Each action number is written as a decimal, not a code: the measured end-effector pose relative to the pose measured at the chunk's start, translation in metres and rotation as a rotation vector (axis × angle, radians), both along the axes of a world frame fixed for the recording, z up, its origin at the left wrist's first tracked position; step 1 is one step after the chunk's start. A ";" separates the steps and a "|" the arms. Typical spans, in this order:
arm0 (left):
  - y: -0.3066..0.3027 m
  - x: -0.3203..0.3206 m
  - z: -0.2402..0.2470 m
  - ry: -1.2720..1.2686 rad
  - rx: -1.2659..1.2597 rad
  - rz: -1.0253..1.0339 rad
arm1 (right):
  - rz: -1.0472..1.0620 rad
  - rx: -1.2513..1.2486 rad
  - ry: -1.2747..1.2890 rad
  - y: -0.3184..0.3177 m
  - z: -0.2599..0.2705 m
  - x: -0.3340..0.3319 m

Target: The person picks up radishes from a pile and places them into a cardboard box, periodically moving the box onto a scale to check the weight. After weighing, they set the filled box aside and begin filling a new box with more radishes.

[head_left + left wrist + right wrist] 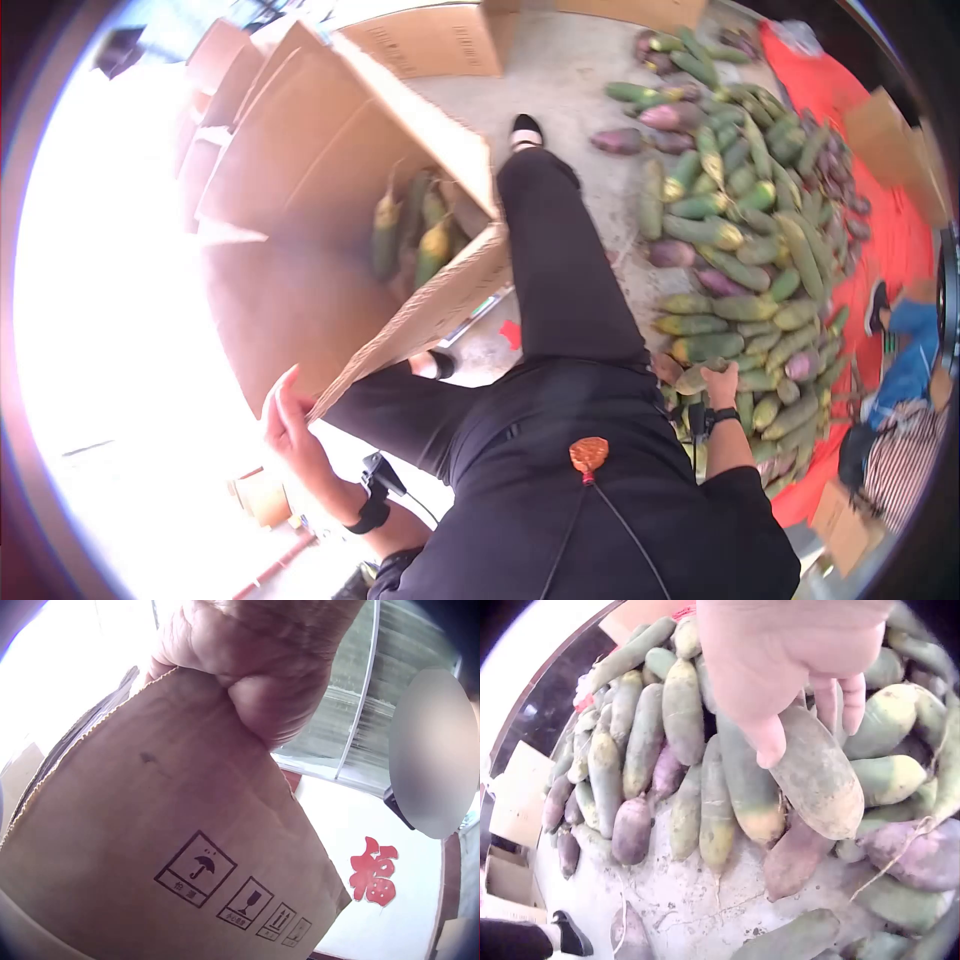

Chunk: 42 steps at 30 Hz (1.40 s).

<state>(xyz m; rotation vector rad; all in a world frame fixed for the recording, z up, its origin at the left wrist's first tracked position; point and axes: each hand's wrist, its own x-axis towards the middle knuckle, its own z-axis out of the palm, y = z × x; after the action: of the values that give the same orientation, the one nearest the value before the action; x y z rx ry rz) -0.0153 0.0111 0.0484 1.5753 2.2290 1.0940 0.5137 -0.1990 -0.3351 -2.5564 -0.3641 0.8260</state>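
**Right hand on a vegetable at the pile, left hand holding the box flap**

Your right hand (718, 385) was down at the near edge of the pile (740, 230) of long green and purple vegetables spread over the concrete floor (560, 80) and a red sheet (890, 240). In the right wrist view, your right hand (795, 667) was gripping one pale green vegetable (817, 780). Its fingers (840, 697) curled over the far side and the thumb (769, 746) pressed on the near side, so the vegetable sat between them, touching both. It lay on top of its neighbours, with a purple one just beneath its lower end.

Your left hand (290, 420) was well apart from the pile, on your other side. It held the near corner of a flap of the open cardboard box (300, 200). The left wrist view showed that hand (255, 667) closed on the flap's edge, pinching the cardboard box (172, 847) above its printed handling symbols (196, 868). A few green and yellow vegetables (420, 235) lay inside the box.
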 end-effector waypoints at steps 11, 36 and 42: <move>-0.005 0.006 0.004 -0.062 0.085 -0.083 | 0.180 0.869 -0.013 0.209 0.211 -0.019; 0.036 0.085 0.038 -2.132 0.448 -0.848 | 1.077 1.289 0.249 0.332 0.386 -0.236; 0.024 0.131 0.086 -2.299 0.386 -1.182 | 0.948 1.228 0.323 0.318 0.413 -0.297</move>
<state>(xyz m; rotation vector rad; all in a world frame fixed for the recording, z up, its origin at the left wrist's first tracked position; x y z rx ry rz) 0.1153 0.0355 0.1342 0.3677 -0.3795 1.3381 0.2165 0.1187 0.0775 -1.0179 -1.4616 0.8550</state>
